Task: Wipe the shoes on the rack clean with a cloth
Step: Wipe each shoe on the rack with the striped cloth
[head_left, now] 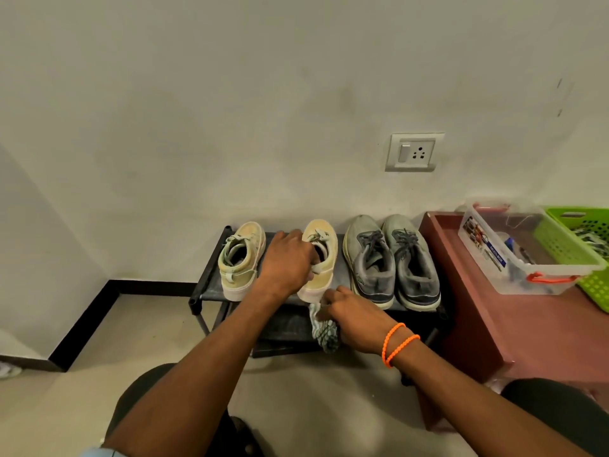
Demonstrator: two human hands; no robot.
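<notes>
1. While the right hand pinches the bunched cloth at the rack front edge, just below the right yellow shoe's heel, wiping looks barely begun.
2. Mid-rack, the left hand curls into the collar of that yellow shoe, steadying it.
3. Its mate near the left edge and the grey pair toward the right edge seem still to be done; I cannot tell their cleanliness.

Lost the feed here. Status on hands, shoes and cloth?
Left hand grips right yellow shoe at its opening. Right hand holds cloth by the heel. Grey shoes untouched alongside. Nothing blocking.
</notes>
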